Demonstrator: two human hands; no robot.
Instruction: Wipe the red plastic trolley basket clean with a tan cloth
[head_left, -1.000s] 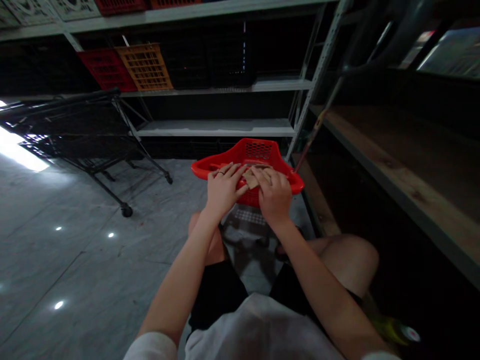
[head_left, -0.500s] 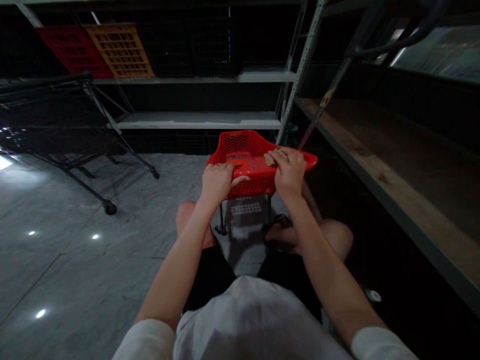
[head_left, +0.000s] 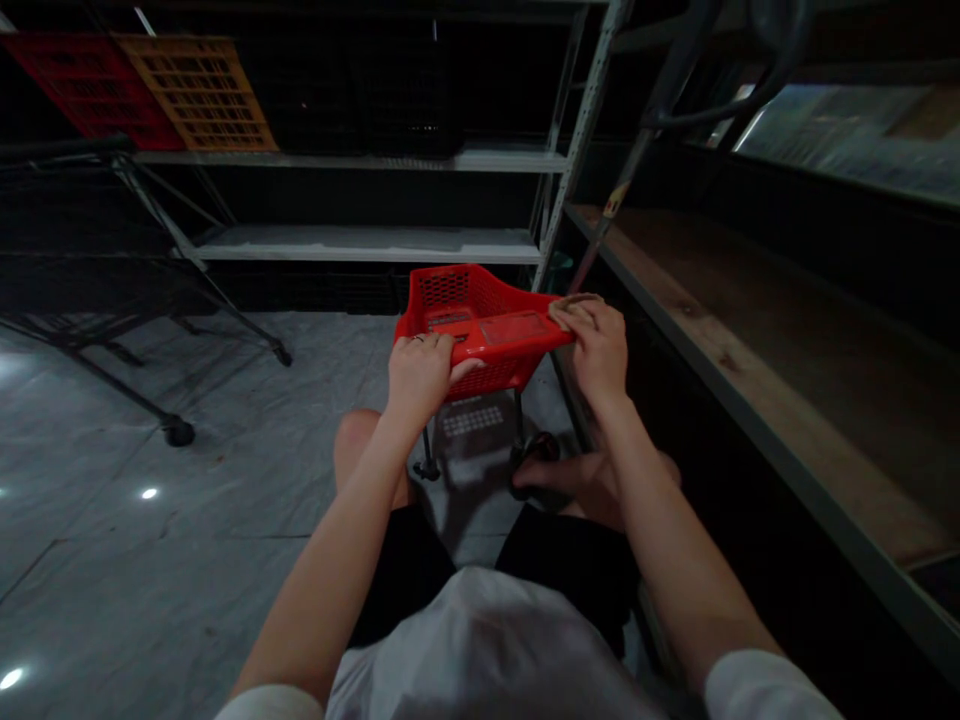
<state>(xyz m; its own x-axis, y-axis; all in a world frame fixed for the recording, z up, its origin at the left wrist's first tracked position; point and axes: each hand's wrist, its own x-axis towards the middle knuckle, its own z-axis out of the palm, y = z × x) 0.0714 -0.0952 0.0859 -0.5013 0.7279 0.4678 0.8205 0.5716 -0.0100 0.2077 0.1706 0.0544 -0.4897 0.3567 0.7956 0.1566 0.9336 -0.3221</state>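
A small red plastic shopping cart (head_left: 495, 372) stands on the floor between my knees. My left hand (head_left: 421, 375) is closed round the left part of its handle, thumb on the near side. At the right end of the handle, my right hand (head_left: 602, 350) presses a light brown cloth (head_left: 576, 308) against the red plastic, fingers bent over it. A clear label panel (head_left: 516, 328) sits on the handle between both hands. The cart's far basket wall has a honeycomb of holes. Its lower frame and wheels show beneath.
A dark shopping cart (head_left: 67, 250) stands at left. Behind is a metal shelf (head_left: 360, 243), with a red crate (head_left: 97, 90) and a yellow crate (head_left: 199, 95) on its upper level. A wooden-topped low shelf (head_left: 787, 370) runs along the right, a slanted metal pole (head_left: 600, 230) beside it.
My right hand has slid the cloth rightward along the handle toward its end. My left hand keeps its hold. The view has turned slightly, so the surroundings sit further left.
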